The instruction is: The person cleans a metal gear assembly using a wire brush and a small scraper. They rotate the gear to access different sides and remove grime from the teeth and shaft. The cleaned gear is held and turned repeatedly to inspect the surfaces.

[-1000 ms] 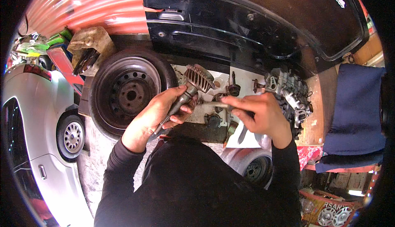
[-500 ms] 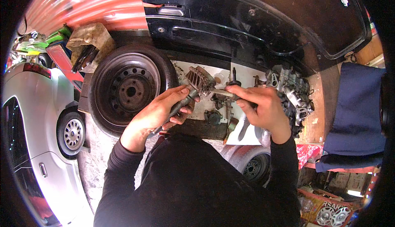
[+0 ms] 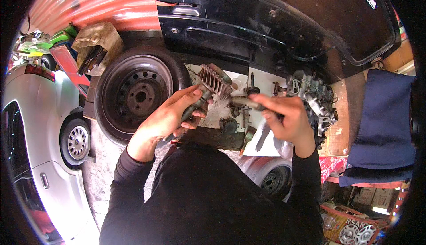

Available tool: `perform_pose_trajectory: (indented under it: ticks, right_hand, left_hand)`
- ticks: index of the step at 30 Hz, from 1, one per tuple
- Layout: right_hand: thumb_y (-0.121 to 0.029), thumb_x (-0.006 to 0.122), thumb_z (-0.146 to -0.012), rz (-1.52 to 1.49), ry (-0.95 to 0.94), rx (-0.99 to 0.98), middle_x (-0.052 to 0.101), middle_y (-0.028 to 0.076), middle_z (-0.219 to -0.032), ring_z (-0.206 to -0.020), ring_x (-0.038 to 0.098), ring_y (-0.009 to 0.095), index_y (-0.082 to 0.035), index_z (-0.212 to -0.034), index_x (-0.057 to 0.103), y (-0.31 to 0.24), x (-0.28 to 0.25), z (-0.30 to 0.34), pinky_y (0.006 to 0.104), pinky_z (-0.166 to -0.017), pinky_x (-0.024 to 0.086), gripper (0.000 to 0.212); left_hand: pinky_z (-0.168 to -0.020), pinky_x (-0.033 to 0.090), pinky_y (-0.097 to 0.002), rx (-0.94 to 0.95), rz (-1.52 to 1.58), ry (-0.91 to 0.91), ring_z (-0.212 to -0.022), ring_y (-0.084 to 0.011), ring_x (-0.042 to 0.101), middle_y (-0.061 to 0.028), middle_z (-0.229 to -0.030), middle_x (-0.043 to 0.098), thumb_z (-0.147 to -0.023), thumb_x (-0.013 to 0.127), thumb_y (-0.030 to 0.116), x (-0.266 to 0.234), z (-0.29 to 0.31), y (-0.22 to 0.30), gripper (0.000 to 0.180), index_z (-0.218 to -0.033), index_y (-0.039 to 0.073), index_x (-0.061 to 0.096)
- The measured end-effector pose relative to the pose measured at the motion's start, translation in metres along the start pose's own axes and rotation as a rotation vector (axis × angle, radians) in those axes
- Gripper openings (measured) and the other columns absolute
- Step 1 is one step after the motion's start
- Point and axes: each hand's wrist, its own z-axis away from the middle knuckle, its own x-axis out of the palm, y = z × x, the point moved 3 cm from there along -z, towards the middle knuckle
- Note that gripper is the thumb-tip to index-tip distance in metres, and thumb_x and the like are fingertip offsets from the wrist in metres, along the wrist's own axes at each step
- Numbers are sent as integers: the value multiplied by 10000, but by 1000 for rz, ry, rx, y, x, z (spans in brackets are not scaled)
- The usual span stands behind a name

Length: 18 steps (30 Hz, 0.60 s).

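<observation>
The finned metal part (image 3: 212, 79) stands upper centre, its shaft wrapped tight in the left hand's grip (image 3: 166, 116); the right hand's grip (image 3: 290, 116) pinches a blurred brush (image 3: 246, 102) at four o'clock. A spare wheel (image 3: 140, 96) crowds nine, a black car panel (image 3: 230, 18) bars twelve to two, an engine (image 3: 315, 100) blocks three. White sheet (image 3: 268, 78) separates part and engine; pale floor (image 3: 100, 160) runs from wheel to silver car (image 3: 51, 151) at eight.
</observation>
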Motion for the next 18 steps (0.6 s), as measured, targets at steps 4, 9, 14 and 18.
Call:
perform_pose_trajectory:
  ticks: [4,9,14,18]
  right_hand:
    - [-68,657,-855,62,-42,44,727,157,-862,-622,678,250,-34,-1187,711,-2,0,-5,327,-602,531,338]
    - [-59,666,-845,27,6,2,739,152,-901,-603,655,265,-39,-1180,715,-1,2,-1,326,-596,526,339]
    - [-95,708,-848,144,-240,139,743,131,-934,-697,705,290,-153,-1243,705,-1,2,3,354,-598,553,399]
    - [-133,723,-849,87,-41,99,741,107,-873,-658,693,291,-198,-1242,707,-3,-4,-6,357,-573,542,398]
  left_hand:
    - [-383,294,-173,74,45,-195,-565,-34,429,-20,-885,564,-1037,506,430,-2,-1,-1,573,-1493,94,414]
    - [-384,286,-165,68,7,-151,-567,-26,418,8,-860,533,-1039,503,449,-4,-1,-3,518,-1417,97,475]
    - [-394,297,-162,43,-34,-9,-578,-29,438,0,-882,549,-1038,508,447,2,7,1,546,-1457,101,452]
    - [-432,337,-171,34,-69,-12,-632,-42,477,-27,-960,587,-1031,528,450,0,6,3,595,-1487,83,424]
